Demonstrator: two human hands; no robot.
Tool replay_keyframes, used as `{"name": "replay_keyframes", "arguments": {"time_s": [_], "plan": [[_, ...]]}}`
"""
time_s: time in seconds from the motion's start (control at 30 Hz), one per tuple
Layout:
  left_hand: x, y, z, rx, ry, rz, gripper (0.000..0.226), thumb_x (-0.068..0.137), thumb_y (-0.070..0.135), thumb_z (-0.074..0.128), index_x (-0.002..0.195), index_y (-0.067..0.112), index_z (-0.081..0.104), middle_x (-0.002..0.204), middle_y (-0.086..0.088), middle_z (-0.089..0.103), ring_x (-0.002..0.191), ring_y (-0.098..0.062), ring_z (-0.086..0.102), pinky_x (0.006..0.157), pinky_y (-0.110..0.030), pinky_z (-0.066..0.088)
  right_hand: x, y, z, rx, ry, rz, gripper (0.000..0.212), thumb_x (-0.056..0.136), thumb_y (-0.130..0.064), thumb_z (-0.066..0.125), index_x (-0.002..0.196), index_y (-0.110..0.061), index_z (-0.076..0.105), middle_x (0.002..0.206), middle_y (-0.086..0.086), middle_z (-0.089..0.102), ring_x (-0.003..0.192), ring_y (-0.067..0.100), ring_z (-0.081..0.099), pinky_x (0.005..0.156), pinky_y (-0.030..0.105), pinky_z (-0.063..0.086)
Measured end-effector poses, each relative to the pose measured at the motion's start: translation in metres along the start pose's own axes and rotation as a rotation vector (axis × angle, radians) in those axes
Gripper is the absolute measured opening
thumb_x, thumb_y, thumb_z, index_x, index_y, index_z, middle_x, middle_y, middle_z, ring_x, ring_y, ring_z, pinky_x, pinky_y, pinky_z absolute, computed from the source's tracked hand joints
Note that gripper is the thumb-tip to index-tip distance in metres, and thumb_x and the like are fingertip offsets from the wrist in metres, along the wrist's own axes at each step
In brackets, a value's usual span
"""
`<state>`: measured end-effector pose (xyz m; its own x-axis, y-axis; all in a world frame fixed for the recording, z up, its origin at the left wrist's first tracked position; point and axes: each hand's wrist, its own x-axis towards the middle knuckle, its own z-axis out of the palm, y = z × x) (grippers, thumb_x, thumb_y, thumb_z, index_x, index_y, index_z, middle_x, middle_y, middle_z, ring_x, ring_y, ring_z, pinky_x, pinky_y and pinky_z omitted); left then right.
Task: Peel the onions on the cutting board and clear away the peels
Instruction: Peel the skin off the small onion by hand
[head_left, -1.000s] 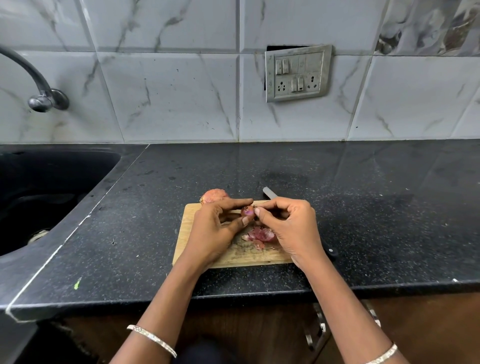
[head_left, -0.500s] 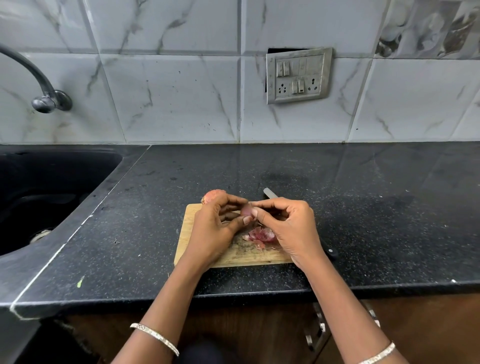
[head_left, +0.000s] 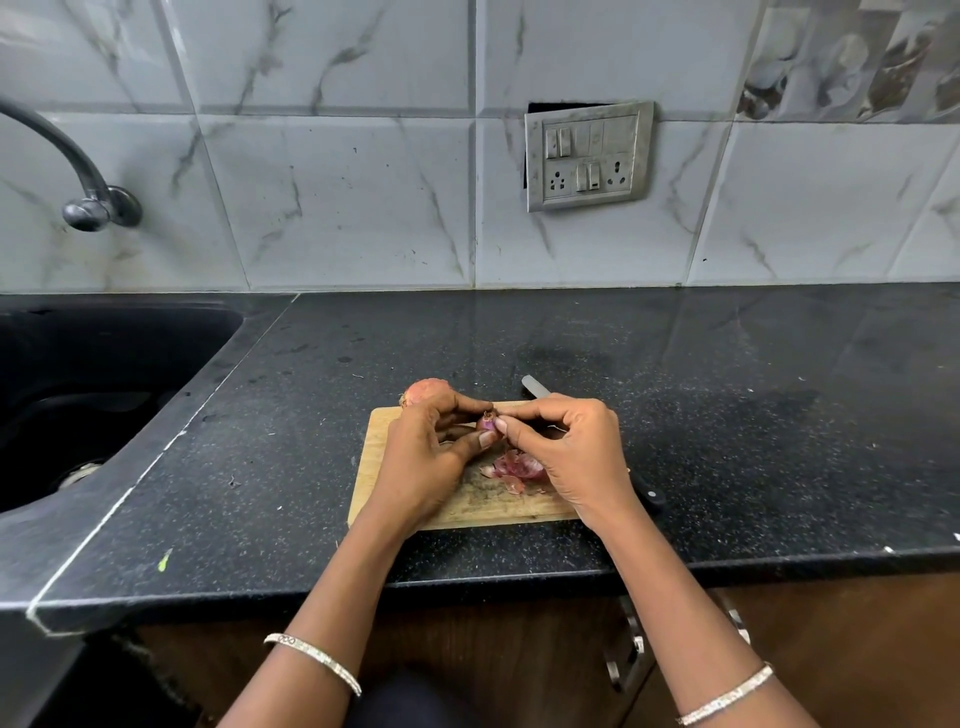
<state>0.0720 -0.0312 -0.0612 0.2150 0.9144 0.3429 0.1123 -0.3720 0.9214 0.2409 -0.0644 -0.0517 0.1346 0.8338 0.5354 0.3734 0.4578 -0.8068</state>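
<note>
On a black granite counter (head_left: 675, 415), mid-frame, the left hand (head_left: 426, 457) grips a small red onion (head_left: 487, 422) above the cutting board (head_left: 374, 467); the right hand (head_left: 566, 447) pinches its papery, brittle skin, best caught at the tip. Peels (head_left: 517, 467) lie below.

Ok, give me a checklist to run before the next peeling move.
1. Grip of left hand on small onion: ok.
2. Pinch of right hand at its top: ok.
3. Skin fully off it: cannot tell, fingers hide it.
4. Peeling of second onion: not ok, looks skin-on, at cutting board far edge.
5. Clearing of peels: not ok, heaped on the board.
6. Position of knife: ok, unheld, beneath the right hand.
</note>
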Motion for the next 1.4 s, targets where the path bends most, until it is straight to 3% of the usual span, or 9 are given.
{"name": "replay_keyframes", "arguments": {"time_s": [0.33,0.47,0.63,0.8,0.9,1.1,1.17,1.27,1.4], "plan": [[0.001,-0.002,0.001,0.027,-0.021,-0.034,0.024,0.083,-0.001,0.079,0.104,0.010,0.073,0.102,-0.002,0.077,0.099,-0.011,0.073,0.094,-0.033,0.059,-0.002,-0.001,0.000,-0.034,0.019,0.008,0.009,0.079,-0.003,0.082,0.084,-0.010,0.082,0.077,-0.013,0.074,0.072,-0.006,0.068,0.069,0.009,0.048],[0.002,-0.003,0.002,0.015,-0.031,-0.031,0.024,0.083,-0.001,0.079,0.103,0.010,0.073,0.103,-0.001,0.077,0.100,-0.012,0.073,0.096,-0.036,0.058,0.000,0.003,0.002,-0.061,0.037,0.026,0.008,0.080,-0.006,0.081,0.081,-0.014,0.081,0.075,-0.010,0.075,0.075,0.002,0.070,0.069,0.015,0.053],[0.001,-0.001,0.003,-0.015,-0.042,-0.014,0.023,0.085,0.002,0.077,0.106,0.009,0.072,0.104,-0.002,0.077,0.103,-0.013,0.073,0.095,-0.037,0.058,0.000,0.008,0.004,-0.092,0.054,0.044,0.010,0.083,-0.011,0.078,0.079,-0.019,0.077,0.074,-0.008,0.075,0.107,0.025,0.070,0.077,0.023,0.057],[0.000,0.002,0.002,-0.010,0.014,0.027,0.022,0.087,0.004,0.077,0.108,0.008,0.070,0.105,0.002,0.075,0.102,-0.009,0.072,0.094,-0.033,0.059,0.001,0.002,0.003,-0.058,0.027,0.055,0.011,0.083,-0.010,0.077,0.087,-0.019,0.080,0.074,-0.026,0.071,0.092,0.006,0.074,0.082,0.032,0.060],[-0.001,0.001,0.001,0.006,0.013,0.021,0.025,0.086,0.000,0.077,0.109,0.009,0.070,0.104,0.000,0.075,0.101,-0.011,0.073,0.094,-0.036,0.059,-0.001,-0.003,0.003,-0.041,0.005,0.037,0.012,0.082,-0.010,0.081,0.091,-0.018,0.081,0.080,-0.019,0.075,0.082,-0.002,0.072,0.078,0.032,0.062],[-0.001,0.002,0.002,0.054,0.019,0.041,0.025,0.084,0.004,0.080,0.107,0.009,0.073,0.099,0.004,0.075,0.096,-0.008,0.073,0.088,-0.025,0.059,-0.003,-0.003,0.005,-0.113,0.065,-0.021,0.014,0.080,-0.009,0.082,0.087,-0.021,0.082,0.084,-0.015,0.077,0.098,0.012,0.073,0.098,0.046,0.055],[0.000,0.002,0.002,0.078,0.018,0.047,0.025,0.084,0.003,0.080,0.107,0.009,0.073,0.098,0.005,0.075,0.094,-0.007,0.073,0.083,-0.020,0.058,-0.004,-0.004,0.006,-0.152,0.076,-0.046,0.012,0.080,-0.007,0.081,0.085,-0.018,0.082,0.081,-0.017,0.075,0.090,0.008,0.073,0.099,0.047,0.054],[-0.001,0.002,0.002,0.110,0.008,0.054,0.024,0.084,0.002,0.079,0.106,0.008,0.074,0.096,0.005,0.074,0.091,-0.005,0.073,0.079,-0.016,0.057,-0.004,-0.003,0.008,-0.210,0.087,-0.069,0.009,0.080,-0.007,0.079,0.082,-0.015,0.080,0.076,-0.014,0.073,0.082,0.003,0.071,0.093,0.035,0.057],[-0.001,0.002,0.001,0.141,-0.003,0.070,0.025,0.082,0.000,0.080,0.105,0.008,0.074,0.095,0.007,0.074,0.088,-0.001,0.073,0.079,-0.015,0.056,-0.003,0.001,0.010,-0.291,0.085,-0.089,0.004,0.080,-0.010,0.079,0.081,-0.013,0.077,0.072,-0.013,0.069,0.070,0.001,0.066,0.065,0.014,0.051]]}}
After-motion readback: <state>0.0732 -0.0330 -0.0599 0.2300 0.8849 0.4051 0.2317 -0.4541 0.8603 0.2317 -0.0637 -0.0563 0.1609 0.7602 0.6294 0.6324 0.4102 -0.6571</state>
